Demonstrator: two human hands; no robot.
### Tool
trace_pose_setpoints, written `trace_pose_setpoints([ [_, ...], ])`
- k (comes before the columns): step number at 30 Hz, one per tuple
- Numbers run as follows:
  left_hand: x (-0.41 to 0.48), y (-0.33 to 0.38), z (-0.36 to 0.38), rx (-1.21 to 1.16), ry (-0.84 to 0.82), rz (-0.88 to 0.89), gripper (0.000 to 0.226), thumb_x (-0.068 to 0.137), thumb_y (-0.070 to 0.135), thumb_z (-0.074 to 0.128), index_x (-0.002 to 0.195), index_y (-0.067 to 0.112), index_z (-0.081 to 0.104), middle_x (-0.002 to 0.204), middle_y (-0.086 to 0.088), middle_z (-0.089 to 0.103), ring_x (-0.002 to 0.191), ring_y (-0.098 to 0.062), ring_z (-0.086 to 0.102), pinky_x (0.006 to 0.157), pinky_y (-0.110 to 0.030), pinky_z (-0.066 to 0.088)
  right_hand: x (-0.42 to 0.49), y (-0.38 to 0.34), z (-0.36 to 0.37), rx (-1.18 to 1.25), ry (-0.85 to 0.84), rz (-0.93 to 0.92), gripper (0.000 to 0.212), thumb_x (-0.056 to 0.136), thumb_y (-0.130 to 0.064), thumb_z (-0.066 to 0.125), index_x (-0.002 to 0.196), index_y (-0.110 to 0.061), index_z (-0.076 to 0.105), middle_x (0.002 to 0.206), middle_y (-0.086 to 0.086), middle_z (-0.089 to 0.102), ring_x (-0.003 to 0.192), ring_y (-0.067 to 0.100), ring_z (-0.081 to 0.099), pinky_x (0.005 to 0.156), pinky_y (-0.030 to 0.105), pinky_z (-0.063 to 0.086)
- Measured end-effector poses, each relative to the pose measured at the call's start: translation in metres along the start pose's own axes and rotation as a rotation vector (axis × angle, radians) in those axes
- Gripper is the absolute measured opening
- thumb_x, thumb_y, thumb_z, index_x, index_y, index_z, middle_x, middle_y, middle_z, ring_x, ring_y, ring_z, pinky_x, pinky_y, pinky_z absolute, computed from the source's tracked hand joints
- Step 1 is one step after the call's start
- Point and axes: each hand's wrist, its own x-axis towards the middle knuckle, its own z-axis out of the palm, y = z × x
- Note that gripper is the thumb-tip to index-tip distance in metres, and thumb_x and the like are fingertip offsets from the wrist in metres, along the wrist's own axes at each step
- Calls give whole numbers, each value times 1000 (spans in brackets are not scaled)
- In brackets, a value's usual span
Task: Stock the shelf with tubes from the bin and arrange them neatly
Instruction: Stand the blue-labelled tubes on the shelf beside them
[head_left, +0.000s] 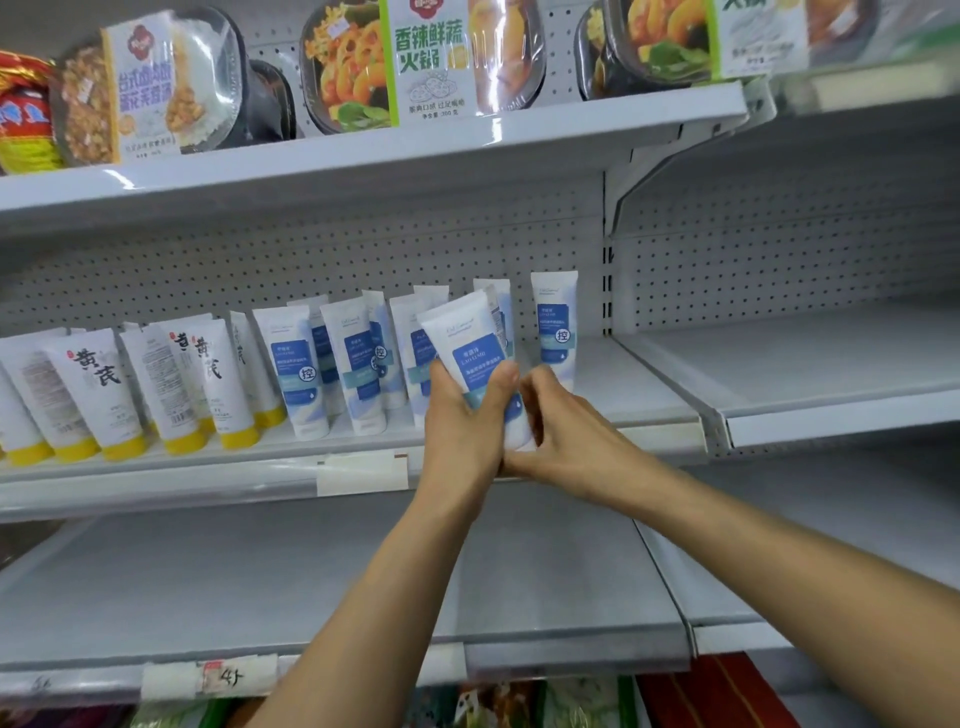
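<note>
Head view: a blue-labelled tube (475, 364) is clamped in the grip of the left hand (460, 415) around its lower half, leaning left, while the right hand (558, 426) is closed on its cap end from the right. The tube is held just above the shelf's front edge (260, 462), before the standing row of blue tubes (358, 364). If it is pushed in tilted, neighbouring tubes could be toppled, including the lone upright tube (556, 327) just right.

Both hands (498, 415) hold a blue-labelled tube (470, 353) at the shelf (208, 467)
</note>
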Motion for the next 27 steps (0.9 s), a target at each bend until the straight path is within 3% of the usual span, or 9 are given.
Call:
trace_pose_setpoints([
  [2,-2,3,4,7,-34,2,31,93,26,62,119,21,47,105,8,68,92,-2,68,85,-27,55,2,-1,0,-42,55,-10,51,69,-46,71,104,-25,41,99,-8,65,86,12,64,74,38,55],
  [5,-2,6,2,62,-118,-5,33,92,22,63,120,18,46,107,7,66,90,3,66,78,-17,54,8,5,-5,-38,60,6,46,72,-39,73,107,-23,47,102,-5,66,88,15,64,77,39,55],
  [7,-1,5,-5,136,-171,-4,34,90,23,65,118,17,45,111,5,62,95,-3,65,81,-22,55,15,13,-11,0,76,31,50,72,-37,77,113,-24,52,105,-7,67,92,13,65,81,36,56],
  [11,-3,-1,-20,566,-217,79,34,90,39,62,117,24,48,113,11,59,97,-10,62,85,-34,53,37,27,-23,106,138,132,55,72,-24,83,120,-19,55,110,-6,67,94,9,64,77,22,48],
  [15,-4,-11,-27,897,-232,177,30,92,44,56,117,29,50,118,13,60,102,-11,61,82,-34,51,53,36,-27,120,191,219,55,71,-15,83,117,-15,54,105,-3,63,89,12,60,71,21,43],
  [23,1,-22,-27,945,-253,141,29,91,46,56,116,33,51,119,14,61,102,-12,61,83,-35,53,62,56,-22,113,132,290,58,69,-12,82,118,-17,51,111,2,62,96,17,61,81,28,47],
  [27,4,-24,-27,954,-237,133,29,91,48,55,115,33,51,117,14,62,97,-10,62,81,-35,53,61,57,-21,85,121,297,59,71,-13,81,121,-17,50,111,1,61,97,17,60,80,28,46],
])
